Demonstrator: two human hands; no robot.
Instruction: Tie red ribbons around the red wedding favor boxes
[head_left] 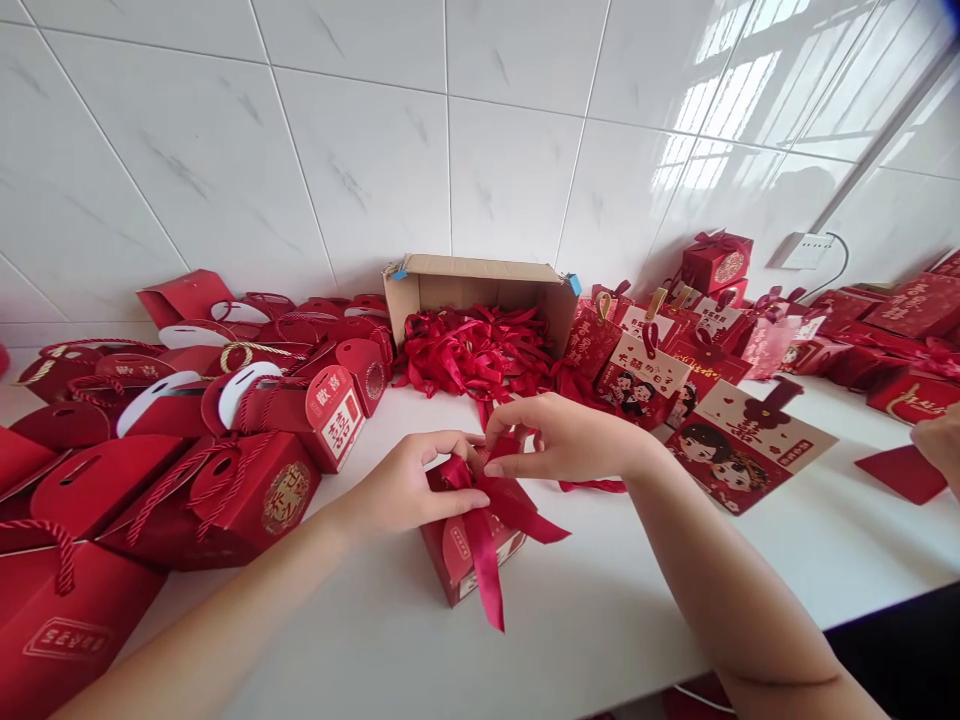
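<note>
Free counter [495, 665] in front of the ribboned box [450, 545], red boxes [244, 500] left, carton [480, 268] beyond, illustrated packages [739, 455] right

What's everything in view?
Gift box: one, red, under hands
Ribbon: one, red, on gift box
Loose ribbons: many, red, spilling from carton
Carton: one, brown, by wall
Handled boxes: many, red, left
Picture cards or bags: several, red-white, right
Bow-topped box: one, red, right rear
Other boxes: several, red, far right
Socket: one, white, wall
Table: one, white, below
Wall: one, white, behind
Co-worker's hand: one, right edge
Left hand: one, on ribbon
Right hand: one, on ribbon
</note>
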